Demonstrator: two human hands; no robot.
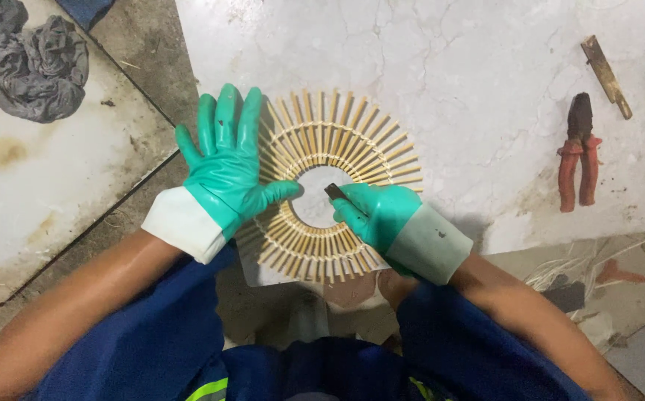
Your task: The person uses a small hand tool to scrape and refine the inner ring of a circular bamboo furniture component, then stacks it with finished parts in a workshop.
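Light was even and fairly bright, falling from above, with soft shadows under the gloved hands. The white slab point(441, 59) showed mild glare at the far side. Focus stayed sharp in the middle, slightly soft near the edges.

Both hands wear green rubber-coated work gloves. The left hand point(226, 174) glove ends in a white knit cuff; the right hand point(378, 215) glove ends in a pale grey-green cuff bearing a small dark mark. Forearms are bare. Legs are covered by dark blue work trousers with yellow-green reflective strips.
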